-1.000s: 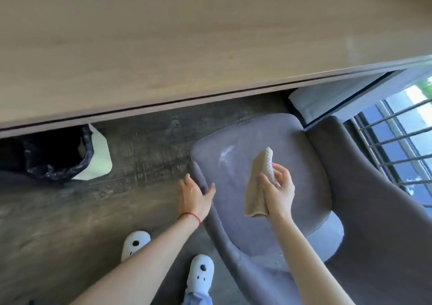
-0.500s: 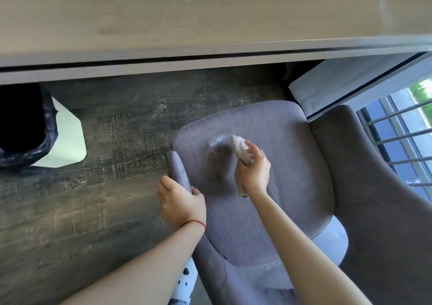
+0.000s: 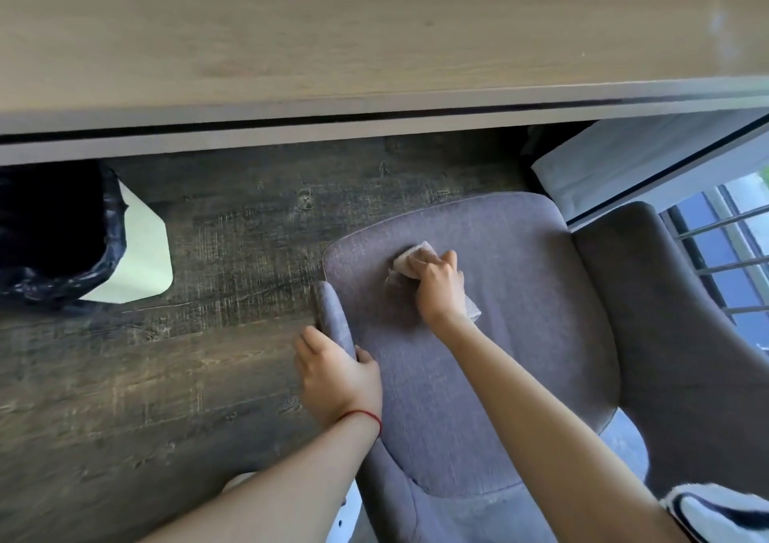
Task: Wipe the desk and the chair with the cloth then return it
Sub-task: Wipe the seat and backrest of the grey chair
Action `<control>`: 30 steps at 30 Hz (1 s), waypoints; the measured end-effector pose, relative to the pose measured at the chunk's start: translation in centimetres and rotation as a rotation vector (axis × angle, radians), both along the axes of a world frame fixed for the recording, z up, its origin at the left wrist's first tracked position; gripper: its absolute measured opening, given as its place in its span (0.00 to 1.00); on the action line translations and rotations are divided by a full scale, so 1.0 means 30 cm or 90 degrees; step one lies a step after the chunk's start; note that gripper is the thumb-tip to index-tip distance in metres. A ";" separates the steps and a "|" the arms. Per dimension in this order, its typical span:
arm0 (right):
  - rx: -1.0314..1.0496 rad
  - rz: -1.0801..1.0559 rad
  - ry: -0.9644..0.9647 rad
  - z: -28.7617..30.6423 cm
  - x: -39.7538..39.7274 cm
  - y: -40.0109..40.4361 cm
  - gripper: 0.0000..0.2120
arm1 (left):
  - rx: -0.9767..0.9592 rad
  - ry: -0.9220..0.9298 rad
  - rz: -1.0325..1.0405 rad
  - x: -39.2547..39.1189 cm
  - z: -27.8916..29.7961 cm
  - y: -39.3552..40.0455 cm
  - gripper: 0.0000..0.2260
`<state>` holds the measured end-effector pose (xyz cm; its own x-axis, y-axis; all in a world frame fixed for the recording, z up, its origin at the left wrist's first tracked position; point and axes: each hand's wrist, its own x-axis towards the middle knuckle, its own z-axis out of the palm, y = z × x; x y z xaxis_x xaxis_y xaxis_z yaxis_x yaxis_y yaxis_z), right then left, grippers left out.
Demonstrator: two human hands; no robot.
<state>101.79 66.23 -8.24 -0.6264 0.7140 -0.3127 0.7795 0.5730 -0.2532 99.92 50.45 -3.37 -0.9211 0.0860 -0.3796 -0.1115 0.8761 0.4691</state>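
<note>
A grey upholstered chair (image 3: 520,334) stands below the light wooden desk (image 3: 374,35), its seat facing me. My right hand (image 3: 439,288) presses a beige cloth (image 3: 410,261) flat onto the front left part of the seat; the cloth shows past my fingers and a corner sticks out near my wrist. My left hand (image 3: 337,380), with a red string at the wrist, grips the chair's left armrest (image 3: 331,313).
A white bin with a black liner (image 3: 83,243) stands on the dark wood floor (image 3: 166,376) at the left under the desk edge. A window with metal bars (image 3: 724,259) is at the right, behind the chair's back.
My right hand has lowered the hanging cloth onto the seat and pressed it down. My left hand has closed around the armrest. The view has leaned closer to the chair.
</note>
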 end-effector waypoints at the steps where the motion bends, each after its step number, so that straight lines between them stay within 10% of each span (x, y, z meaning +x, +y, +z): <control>1: 0.038 -0.026 0.022 0.012 0.003 0.027 0.26 | 0.002 0.000 -0.004 0.001 -0.001 -0.001 0.19; 14: 0.004 0.221 -0.109 -0.010 0.073 -0.147 0.27 | 0.017 0.000 0.008 0.003 -0.004 0.006 0.19; 30: -0.006 0.046 -0.004 0.055 0.062 -0.003 0.29 | 0.020 -0.002 0.005 0.002 -0.013 0.007 0.20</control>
